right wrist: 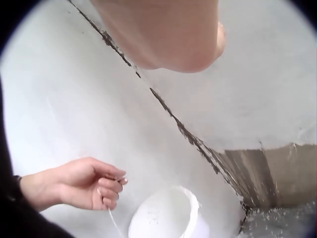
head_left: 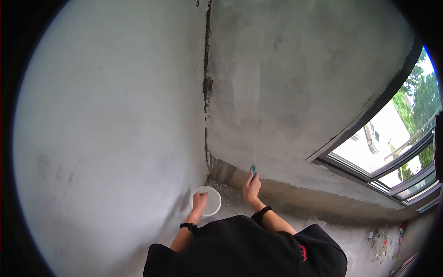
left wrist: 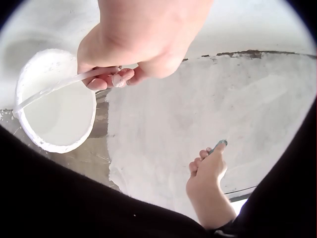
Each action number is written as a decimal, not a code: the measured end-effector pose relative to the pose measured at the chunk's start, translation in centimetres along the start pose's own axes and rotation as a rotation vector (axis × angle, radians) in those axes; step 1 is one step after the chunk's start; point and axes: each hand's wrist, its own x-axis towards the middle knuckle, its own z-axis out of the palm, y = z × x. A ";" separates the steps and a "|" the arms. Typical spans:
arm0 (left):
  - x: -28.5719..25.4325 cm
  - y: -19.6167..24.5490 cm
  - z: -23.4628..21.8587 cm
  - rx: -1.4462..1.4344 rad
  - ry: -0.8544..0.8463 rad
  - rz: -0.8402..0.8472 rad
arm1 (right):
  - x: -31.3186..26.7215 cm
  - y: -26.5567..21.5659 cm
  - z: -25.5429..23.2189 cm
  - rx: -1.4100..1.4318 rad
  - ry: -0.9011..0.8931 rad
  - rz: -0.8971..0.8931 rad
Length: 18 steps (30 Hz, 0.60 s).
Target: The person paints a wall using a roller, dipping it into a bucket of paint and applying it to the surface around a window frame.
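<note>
My left hand [head_left: 200, 201] grips the white bail handle [left wrist: 52, 89] of a round bucket [head_left: 218, 207], its fingers curled round it. In the left wrist view the fingertips carry white smears, and pale, smooth material shows inside the bucket's coated rim. My right hand [head_left: 252, 188] holds a putty knife [head_left: 253, 170] by its teal handle, thumb along it and top end pointing up toward the grey wall. Its blade barely shows, as a thin line in the head view. The right wrist view has only the heel of that hand [right wrist: 168, 39]; the knife is hidden there.
A pale wall [head_left: 106, 115] on the left meets the patchy grey wall [head_left: 286, 92] at a dark, cracked corner seam [head_left: 207, 87]. A bare brownish strip [head_left: 286, 194] runs along the grey wall's foot. To the right is a window [head_left: 392, 138]; debris [head_left: 380, 242] lies on the floor.
</note>
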 end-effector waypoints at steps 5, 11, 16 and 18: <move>-0.2 0.6 0.2 0.076 0.017 0.076 | 6.3 -8.6 -0.1 0.157 0.037 -0.157; 1.1 -1.0 0.8 0.077 0.012 0.104 | 12.1 -21.0 -1.6 0.349 0.096 -0.315; 0.3 -0.3 0.2 0.080 0.026 0.157 | 12.4 -23.1 -1.1 0.340 0.060 -0.282; 0.8 -1.1 0.2 0.068 0.017 0.148 | 11.5 -20.5 0.3 0.310 0.012 -0.277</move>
